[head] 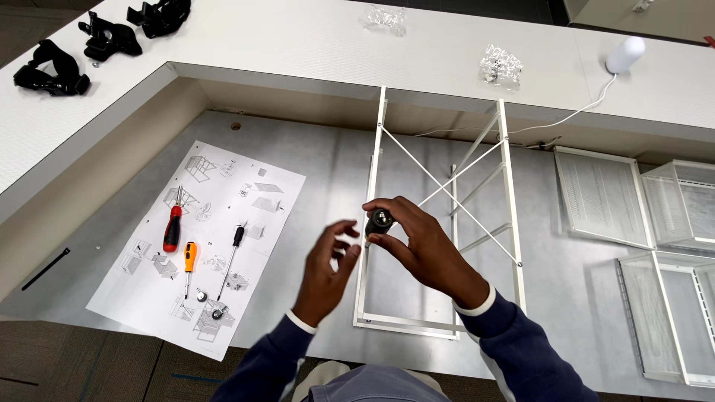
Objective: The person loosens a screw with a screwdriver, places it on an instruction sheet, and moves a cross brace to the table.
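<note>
My right hand [424, 249] grips a small black cylindrical part with a shiny metal tip [380, 221], held up in front of me. My left hand [328, 268] hovers just left of it with fingers spread, holding nothing. Both hands are above a white metal frame [510, 193] with crossed braces that stands on the grey floor and leans against the counter.
An instruction sheet [216, 223] lies on the floor at left with a red-handled screwdriver [173, 227], an orange one [189, 260] and a thin black one [235, 249]. White mesh panels [603, 197] lie at right. The counter holds plastic hardware bags [500, 65], black devices [108, 39] and a white lamp [624, 53].
</note>
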